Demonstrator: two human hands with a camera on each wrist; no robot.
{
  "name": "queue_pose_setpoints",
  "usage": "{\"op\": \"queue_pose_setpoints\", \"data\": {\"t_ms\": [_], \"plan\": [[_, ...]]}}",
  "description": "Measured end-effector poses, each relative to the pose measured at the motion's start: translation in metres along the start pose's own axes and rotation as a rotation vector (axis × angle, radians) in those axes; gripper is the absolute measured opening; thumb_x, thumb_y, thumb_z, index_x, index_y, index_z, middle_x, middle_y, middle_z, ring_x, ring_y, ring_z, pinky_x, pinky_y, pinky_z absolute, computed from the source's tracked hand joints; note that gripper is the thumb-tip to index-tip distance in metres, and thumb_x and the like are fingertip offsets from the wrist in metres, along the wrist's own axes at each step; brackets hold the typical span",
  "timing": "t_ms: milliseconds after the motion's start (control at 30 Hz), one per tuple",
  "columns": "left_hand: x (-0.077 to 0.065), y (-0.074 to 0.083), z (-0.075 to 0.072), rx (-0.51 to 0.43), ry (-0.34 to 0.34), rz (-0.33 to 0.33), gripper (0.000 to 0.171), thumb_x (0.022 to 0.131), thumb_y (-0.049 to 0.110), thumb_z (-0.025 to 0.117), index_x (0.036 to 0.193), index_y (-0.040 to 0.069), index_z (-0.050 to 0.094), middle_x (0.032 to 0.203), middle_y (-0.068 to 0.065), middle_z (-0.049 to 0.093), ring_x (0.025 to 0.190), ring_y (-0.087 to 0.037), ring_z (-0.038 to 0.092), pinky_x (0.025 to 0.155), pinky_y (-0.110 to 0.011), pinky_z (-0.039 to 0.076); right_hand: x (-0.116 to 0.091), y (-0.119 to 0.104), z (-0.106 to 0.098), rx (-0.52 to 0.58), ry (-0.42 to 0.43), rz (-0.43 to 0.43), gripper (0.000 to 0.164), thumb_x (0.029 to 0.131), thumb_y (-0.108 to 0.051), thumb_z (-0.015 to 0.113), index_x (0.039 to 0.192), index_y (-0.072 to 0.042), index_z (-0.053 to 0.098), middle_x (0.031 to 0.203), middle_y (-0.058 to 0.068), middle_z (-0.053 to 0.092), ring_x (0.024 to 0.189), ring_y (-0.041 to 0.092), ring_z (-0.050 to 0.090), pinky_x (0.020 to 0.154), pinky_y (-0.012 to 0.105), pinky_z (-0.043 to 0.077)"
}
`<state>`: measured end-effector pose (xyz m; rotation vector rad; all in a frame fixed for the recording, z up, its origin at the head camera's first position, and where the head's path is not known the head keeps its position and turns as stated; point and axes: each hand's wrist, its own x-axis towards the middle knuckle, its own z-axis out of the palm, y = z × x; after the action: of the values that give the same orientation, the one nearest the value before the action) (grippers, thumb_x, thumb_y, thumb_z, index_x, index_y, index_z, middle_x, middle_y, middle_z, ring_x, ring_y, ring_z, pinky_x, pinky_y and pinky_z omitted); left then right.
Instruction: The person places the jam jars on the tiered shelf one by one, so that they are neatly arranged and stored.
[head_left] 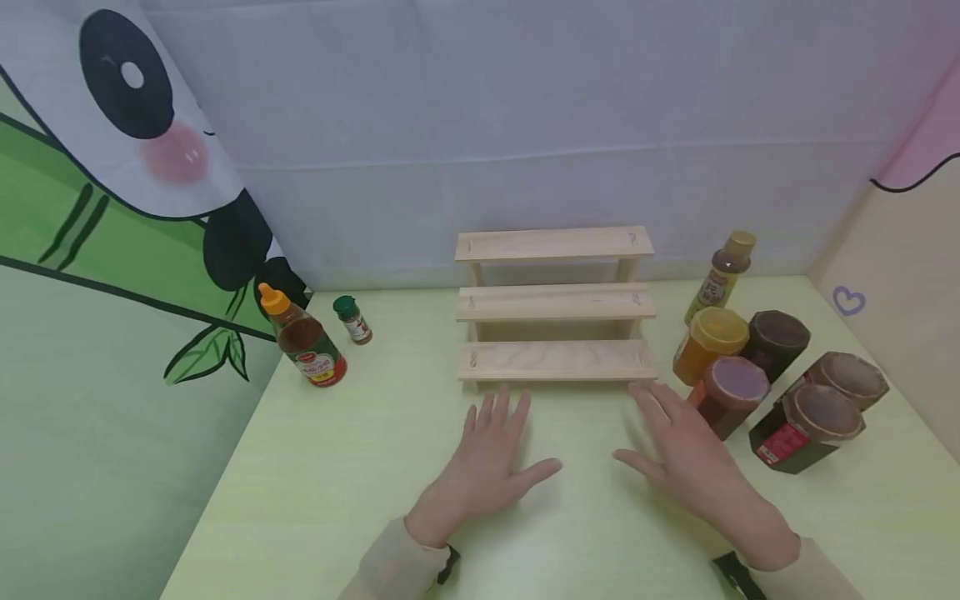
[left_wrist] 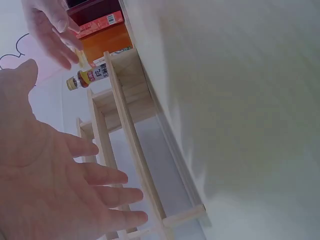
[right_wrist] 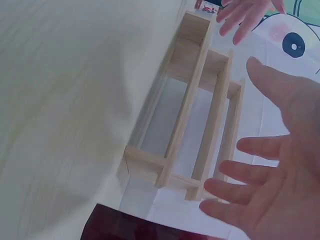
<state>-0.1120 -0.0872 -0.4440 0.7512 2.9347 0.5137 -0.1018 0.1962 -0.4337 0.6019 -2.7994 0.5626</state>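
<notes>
A small three-step wooden rack [head_left: 555, 302] stands at the back middle of the table, its steps bare. In front of its left end my left hand [head_left: 489, 460] hovers palm down, fingers spread and thumb out, holding nothing. My right hand [head_left: 686, 450] is held the same way near the rack's right front corner, also holding nothing. Just beyond the right fingers sits a jar with a reddish label [head_left: 729, 393]. Both wrist views show straight fingers beside the rack [left_wrist: 127, 130], with bare palms [right_wrist: 285, 195].
On the right are a yellow-lidded jar [head_left: 708, 343], several dark jars [head_left: 808, 425] and a slim bottle with a tan cap [head_left: 720, 277]. At the left stand an orange-capped sauce bottle [head_left: 303, 337] and a small green-capped spice jar [head_left: 352, 319]. Printed cloth [head_left: 525, 100] hangs behind.
</notes>
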Motion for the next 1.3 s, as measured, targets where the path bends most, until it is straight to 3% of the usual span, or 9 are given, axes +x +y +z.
{"op": "queue_pose_setpoints", "data": {"t_ms": [100,267,400,500,633,700,800,867,1300], "plan": [[0.001,0.003,0.003,-0.043,-0.002,0.026,0.095,0.087,0.077,0.027,0.154,0.011,0.012,0.156,-0.021,0.009,0.140,-0.039,0.009,0.108,-0.056,0.011,-0.004,0.000,-0.007,0.037,0.042,0.019,0.079,0.079,-0.038,0.078,0.140,-0.004,0.042,0.138,0.017,0.043,0.125,0.036,0.041,0.095,0.054,0.039],[0.003,0.008,0.008,-0.109,0.012,0.081,0.092,0.090,0.073,0.031,0.153,0.007,0.015,0.154,-0.021,0.016,0.140,-0.038,0.015,0.109,-0.053,0.016,-0.012,0.001,-0.022,0.069,0.110,0.080,0.077,0.079,-0.035,0.079,0.141,-0.008,0.043,0.140,0.020,0.042,0.120,0.042,0.045,0.084,0.061,0.042],[0.004,0.010,0.010,-0.155,0.033,0.116,0.089,0.091,0.069,0.034,0.152,0.006,0.017,0.153,-0.021,0.019,0.139,-0.036,0.019,0.109,-0.050,0.019,-0.018,0.008,-0.033,0.068,0.218,0.092,0.081,0.072,-0.029,0.085,0.139,-0.006,0.045,0.138,0.023,0.042,0.114,0.046,0.049,0.075,0.062,0.045],[0.005,0.013,0.011,-0.189,0.040,0.130,0.088,0.092,0.068,0.036,0.152,0.006,0.018,0.153,-0.019,0.021,0.139,-0.032,0.020,0.109,-0.047,0.021,-0.023,0.017,-0.042,0.073,0.320,0.049,0.077,0.075,-0.040,0.081,0.134,-0.001,0.049,0.135,0.022,0.046,0.115,0.044,0.048,0.081,0.055,0.045],[0.008,0.016,0.010,-0.216,0.057,0.155,0.087,0.092,0.066,0.040,0.152,0.006,0.020,0.152,-0.020,0.025,0.138,-0.029,0.024,0.108,-0.045,0.025,-0.028,0.028,-0.053,0.089,0.412,0.012,0.079,0.082,-0.062,0.061,0.130,0.001,0.053,0.133,0.019,0.050,0.118,0.041,0.047,0.100,0.040,0.036],[0.009,0.018,0.010,-0.219,0.070,0.167,0.086,0.092,0.064,0.043,0.151,0.006,0.020,0.151,-0.020,0.026,0.137,-0.029,0.027,0.107,-0.045,0.027,-0.032,0.033,-0.058,0.091,0.423,0.036,0.077,0.080,-0.056,0.069,0.133,-0.002,0.052,0.133,0.021,0.049,0.118,0.043,0.046,0.103,0.042,0.033],[0.011,0.021,0.009,-0.223,0.084,0.177,0.083,0.092,0.061,0.046,0.151,0.007,0.022,0.150,-0.019,0.029,0.136,-0.028,0.028,0.106,-0.044,0.028,-0.038,0.039,-0.064,0.081,0.410,0.107,0.078,0.072,-0.032,0.084,0.136,-0.004,0.049,0.131,0.025,0.048,0.116,0.048,0.044,0.099,0.055,0.032],[0.013,0.023,0.008,-0.230,0.084,0.177,0.082,0.093,0.059,0.048,0.151,0.007,0.022,0.150,-0.017,0.029,0.136,-0.026,0.029,0.106,-0.043,0.029,-0.042,0.044,-0.068,0.064,0.395,0.156,0.084,0.065,-0.017,0.087,0.137,-0.002,0.047,0.130,0.029,0.047,0.115,0.050,0.043,0.098,0.060,0.030],[0.021,0.032,0.007,-0.257,0.078,0.150,0.078,0.093,0.054,0.052,0.150,0.008,0.025,0.149,-0.014,0.034,0.134,-0.026,0.033,0.105,-0.041,0.031,-0.053,0.065,-0.075,0.042,0.403,0.187,0.083,0.061,-0.010,0.088,0.132,0.005,0.047,0.126,0.028,0.049,0.114,0.049,0.044,0.098,0.057,0.031]]}}
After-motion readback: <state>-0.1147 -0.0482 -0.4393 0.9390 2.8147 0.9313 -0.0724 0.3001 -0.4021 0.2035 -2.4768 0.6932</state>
